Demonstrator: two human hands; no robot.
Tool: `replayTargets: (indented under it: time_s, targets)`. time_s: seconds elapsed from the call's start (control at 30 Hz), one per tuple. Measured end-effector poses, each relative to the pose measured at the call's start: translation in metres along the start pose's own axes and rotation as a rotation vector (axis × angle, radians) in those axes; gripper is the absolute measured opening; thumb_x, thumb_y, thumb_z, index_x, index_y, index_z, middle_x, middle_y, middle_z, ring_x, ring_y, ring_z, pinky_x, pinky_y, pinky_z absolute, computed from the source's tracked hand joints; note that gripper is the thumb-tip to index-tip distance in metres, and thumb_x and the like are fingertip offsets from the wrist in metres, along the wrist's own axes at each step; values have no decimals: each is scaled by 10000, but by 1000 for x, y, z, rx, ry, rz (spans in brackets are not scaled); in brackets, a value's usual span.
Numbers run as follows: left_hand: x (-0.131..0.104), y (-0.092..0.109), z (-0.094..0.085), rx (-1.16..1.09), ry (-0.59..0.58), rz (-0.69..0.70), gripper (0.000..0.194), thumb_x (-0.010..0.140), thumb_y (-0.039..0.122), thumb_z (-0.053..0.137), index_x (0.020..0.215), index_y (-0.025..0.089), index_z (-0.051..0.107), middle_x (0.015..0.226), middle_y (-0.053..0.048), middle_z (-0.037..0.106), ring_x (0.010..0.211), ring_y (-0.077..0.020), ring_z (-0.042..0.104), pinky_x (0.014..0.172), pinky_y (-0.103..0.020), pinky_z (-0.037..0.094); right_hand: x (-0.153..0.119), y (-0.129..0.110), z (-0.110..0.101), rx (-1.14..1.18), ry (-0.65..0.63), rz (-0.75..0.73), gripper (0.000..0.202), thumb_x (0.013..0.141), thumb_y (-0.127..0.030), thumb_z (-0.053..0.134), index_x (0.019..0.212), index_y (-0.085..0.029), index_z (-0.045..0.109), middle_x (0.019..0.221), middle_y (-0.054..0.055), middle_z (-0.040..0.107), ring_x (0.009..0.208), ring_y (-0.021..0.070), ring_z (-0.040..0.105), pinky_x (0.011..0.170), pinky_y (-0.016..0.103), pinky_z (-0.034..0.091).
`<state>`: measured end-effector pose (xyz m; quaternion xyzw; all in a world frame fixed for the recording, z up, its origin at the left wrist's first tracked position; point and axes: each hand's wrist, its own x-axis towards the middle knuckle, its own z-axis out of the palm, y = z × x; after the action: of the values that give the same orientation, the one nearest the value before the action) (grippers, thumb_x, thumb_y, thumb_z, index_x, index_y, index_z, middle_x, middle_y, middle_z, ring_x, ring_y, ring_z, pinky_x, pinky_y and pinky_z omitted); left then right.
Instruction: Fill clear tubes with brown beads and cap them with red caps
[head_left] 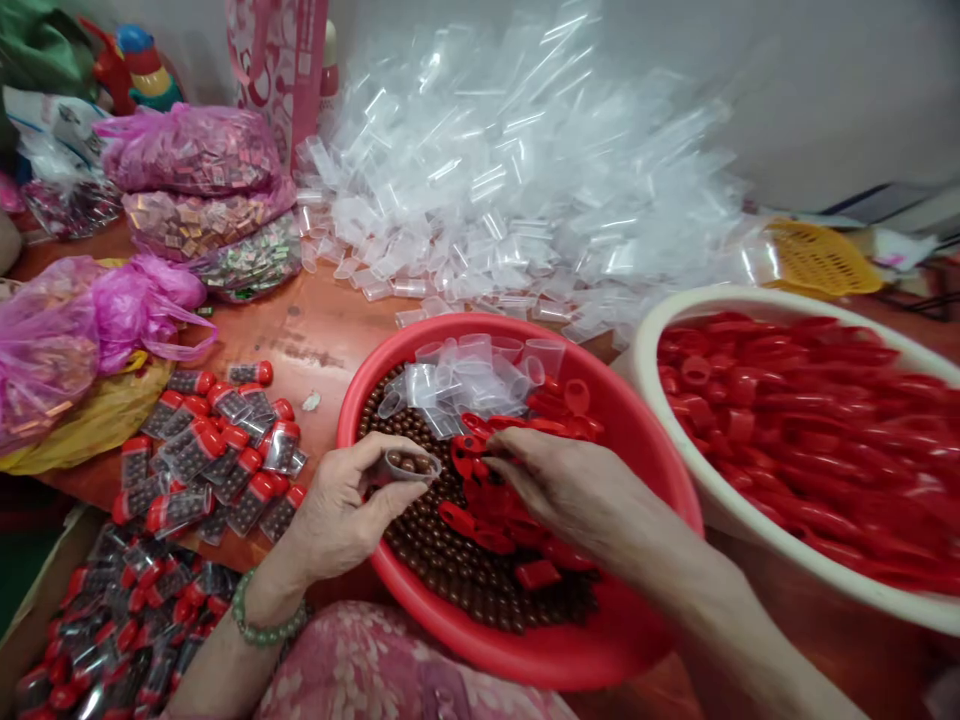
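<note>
My left hand (pixel 352 505) is closed around a small clear plastic tube (pixel 433 465), its open mouth facing up and brown balls showing inside. At the heap of red plastic caps (pixel 480 515) my right hand (pixel 559 485) has thumb and fingers pinched on a red cap (pixel 466 455). Both hands are over a red basin (pixel 622 655). In the basin, brown balls (pixel 465 575) cover much of the bottom. Several empty clear tubes (pixel 480 375) lie at its far side, behind the caps.
Filled, red-capped tubes (pixel 217 450) lie on the table at left, with more in a box (pixel 127 620) below. A large pile of clear tubes (pixel 517 180) rises behind. At right stands a white tub (pixel 645 350) of red caps. Pink bags (pixel 187 150) and a yellow basket (pixel 825 260) sit farther back.
</note>
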<state>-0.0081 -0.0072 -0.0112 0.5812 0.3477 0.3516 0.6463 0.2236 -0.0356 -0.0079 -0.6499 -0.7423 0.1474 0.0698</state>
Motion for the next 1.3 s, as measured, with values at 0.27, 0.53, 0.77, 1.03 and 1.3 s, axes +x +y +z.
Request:
replayTargets:
  time_s: [0.27,0.53,0.77,1.03,1.3]
  targets:
    - [2,-4,3,163,1,105,156,884,166,596,1032,159,645,954,-24,714,868,-114,653,819,-207,494,28,-20,15,-399,-224,51,272,874,-67,433,956,-150,679,945,113,632,666,170,619,442,261,239]
    - [3,-1,5,87,-21,12,151,877,204,603,1009,148,650,926,-34,698,846,-122,625,789,-221,478,7,21,0,587,312,71,180,818,-385,668,919,-244,716,924,58,654,869,212,640,766,333,520]
    - [1,4,17,-211,-123,-189,187,838,253,628,987,144,594,848,-17,618,744,-105,575,728,-229,453,-8,4,-20,1168,383,252,192,818,-422,685,949,-284,712,771,15,711,667,160,668,598,269,538]
    - [-1,8,22,-204,-199,-212,162,869,257,572,974,139,537,730,19,526,673,-99,479,657,-220,395,-7,-37,-30,785,166,-200,132,859,-277,661,984,-245,688,809,-7,714,684,128,667,629,216,541]
    - [-5,8,17,-59,-212,-151,68,880,216,548,898,153,530,785,26,470,703,-98,423,652,-229,362,5,-49,-35,705,169,-387,91,884,-161,612,889,-218,682,784,-6,693,706,109,651,648,196,530]
